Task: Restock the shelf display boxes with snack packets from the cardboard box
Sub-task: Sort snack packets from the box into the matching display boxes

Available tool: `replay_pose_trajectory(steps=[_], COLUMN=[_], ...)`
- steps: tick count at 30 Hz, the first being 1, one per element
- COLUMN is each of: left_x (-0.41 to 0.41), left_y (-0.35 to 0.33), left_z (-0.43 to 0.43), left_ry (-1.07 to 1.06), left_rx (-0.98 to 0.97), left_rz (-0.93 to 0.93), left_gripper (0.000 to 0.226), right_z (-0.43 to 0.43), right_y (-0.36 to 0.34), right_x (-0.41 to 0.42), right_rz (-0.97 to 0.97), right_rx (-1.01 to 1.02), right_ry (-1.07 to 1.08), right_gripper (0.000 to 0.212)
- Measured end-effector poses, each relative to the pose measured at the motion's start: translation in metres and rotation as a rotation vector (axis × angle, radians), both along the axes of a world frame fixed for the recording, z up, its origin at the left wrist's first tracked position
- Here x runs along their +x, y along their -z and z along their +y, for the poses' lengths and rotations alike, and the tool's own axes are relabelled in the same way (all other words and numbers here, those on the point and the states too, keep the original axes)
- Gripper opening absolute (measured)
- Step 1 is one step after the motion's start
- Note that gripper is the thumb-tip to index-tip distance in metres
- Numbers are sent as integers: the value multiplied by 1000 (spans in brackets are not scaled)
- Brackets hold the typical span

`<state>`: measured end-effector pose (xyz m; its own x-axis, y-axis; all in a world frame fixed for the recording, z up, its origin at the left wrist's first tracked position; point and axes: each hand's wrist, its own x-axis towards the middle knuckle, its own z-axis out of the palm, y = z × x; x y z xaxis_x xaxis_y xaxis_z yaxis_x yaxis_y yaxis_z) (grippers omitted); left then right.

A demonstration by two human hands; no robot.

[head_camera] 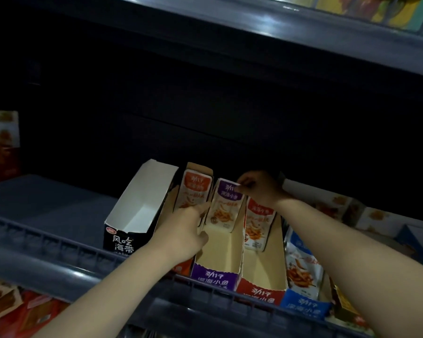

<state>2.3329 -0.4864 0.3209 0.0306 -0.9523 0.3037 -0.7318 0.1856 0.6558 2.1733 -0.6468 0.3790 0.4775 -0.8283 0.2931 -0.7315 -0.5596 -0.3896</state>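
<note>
1. One purple snack packet [222, 211] stands upright at the back of the purple display box [215, 280].
2. The right hand [257, 189] pinches the packet's top edge.
3. The left hand [181, 232] grips that box's left wall.
4. Five display boxes stand side by side on the shelf: black [120, 242], orange [200, 168], purple, red [259, 292], blue [303, 308].
5. One orange packet [193, 193], one red packet [257, 223] and a blue packet [300, 264] each stand in the box of their colour.

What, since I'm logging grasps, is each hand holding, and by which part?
The right hand pinches the purple packet by its top edge. The left hand grips the purple display box by its left wall.
</note>
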Motion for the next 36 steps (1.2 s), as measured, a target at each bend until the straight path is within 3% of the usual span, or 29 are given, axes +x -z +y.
replay_pose_trajectory(steps=[10, 15, 20, 25, 28, 32, 36], left_x=[-1, -1, 0, -11, -22, -38, -61], left_y=[-1, 0, 3, 2, 10, 44, 97], left_z=[2, -1, 2, 35, 71, 118, 160], left_ry=[-31, -24, -16, -51, -76, 3, 116], left_rx=[45, 30, -16, -229, -381, -379, -253], left_rz=[-13, 0, 3, 36, 29, -18, 93], left_gripper=[69, 69, 71, 61, 54, 51, 43], right_z=[-2, -2, 12, 76, 140, 219, 284], right_y=[-14, -5, -5, -22, -20, 20, 91], right_x=[-6, -5, -4, -8, -37, -89, -129], right_rz=[-20, -78, -123, -230, -93, 104, 6], right_rx=[141, -2, -73, -148, -235, -253, -55], right_ry=[-40, -19, 8, -68, -170, -187, -183], right_gripper=[23, 15, 23, 20, 20, 32, 22])
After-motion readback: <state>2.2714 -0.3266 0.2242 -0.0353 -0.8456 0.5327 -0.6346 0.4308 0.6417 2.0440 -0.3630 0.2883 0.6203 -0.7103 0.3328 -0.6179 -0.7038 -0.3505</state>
